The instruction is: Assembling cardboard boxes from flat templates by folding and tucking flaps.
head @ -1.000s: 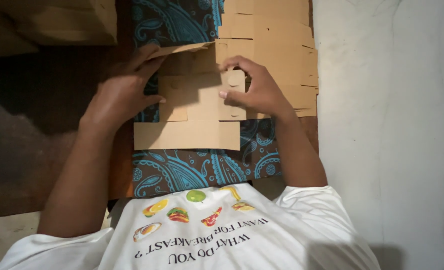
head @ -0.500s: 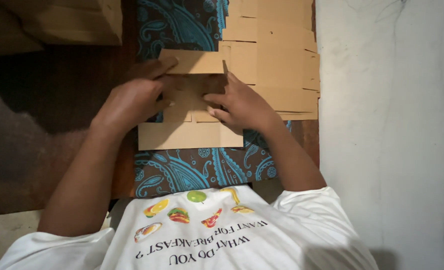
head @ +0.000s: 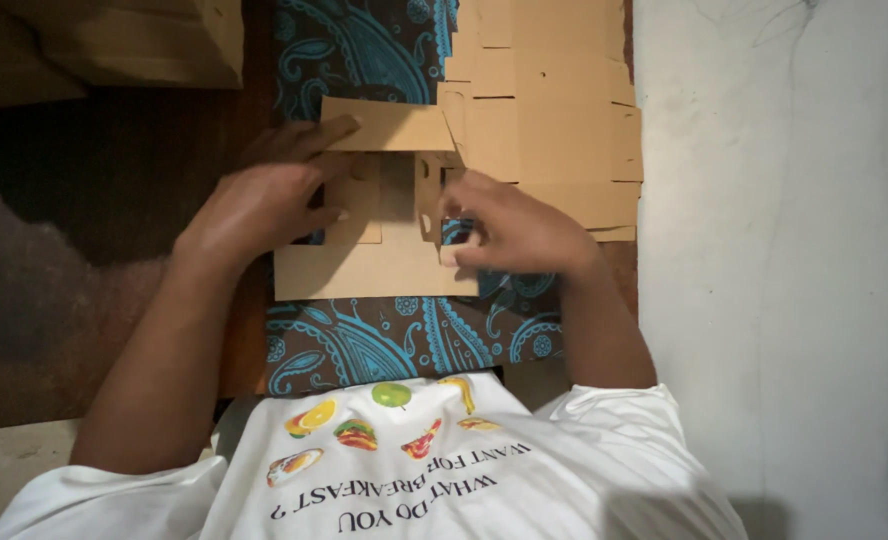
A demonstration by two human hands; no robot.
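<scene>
A flat brown cardboard box blank (head: 374,265) lies on a dark cloth with a blue paisley pattern (head: 404,335) over my lap. My left hand (head: 264,200) rests on the blank's left side, fingers stretched up to its raised top flap (head: 389,125). My right hand (head: 509,230) pinches a small side flap of the blank at its right edge, fingers closed on it. Part of the blank's middle stands up between the two hands.
A stack of several more flat cardboard blanks (head: 554,110) lies just beyond my right hand. Brown cardboard pieces (head: 134,45) sit at the top left over a dark floor. A pale wall or floor surface (head: 784,250) fills the right side.
My right hand has slid right and down to the blank's right edge and closed on a side flap. The top flap has lifted, and my left hand has shifted slightly left.
</scene>
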